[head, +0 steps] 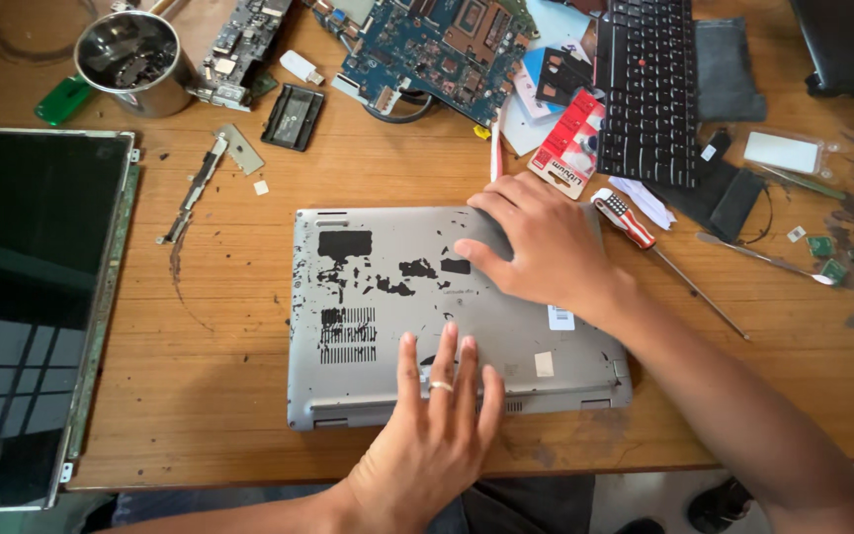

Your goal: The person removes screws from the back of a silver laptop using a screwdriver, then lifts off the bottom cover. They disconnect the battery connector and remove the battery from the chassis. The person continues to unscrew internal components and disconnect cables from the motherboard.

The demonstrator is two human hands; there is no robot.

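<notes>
A silver laptop (378, 326) lies upside down on the wooden table (229, 396), its worn bottom cover with black patches and vent slots facing up. My left hand (434, 425), a ring on one finger, rests flat with spread fingers on the cover's near edge. My right hand (538, 244) lies palm down on the far right part of the cover, fingers pointing left. Neither hand holds anything.
A bare display panel (27, 316) lies at the left. A red-handled screwdriver (644, 242) sits just right of the laptop. Behind are a blue circuit board (437, 49), a black keyboard (649, 89), a metal cup (135, 61), a metal hinge strip (195, 188) and small parts.
</notes>
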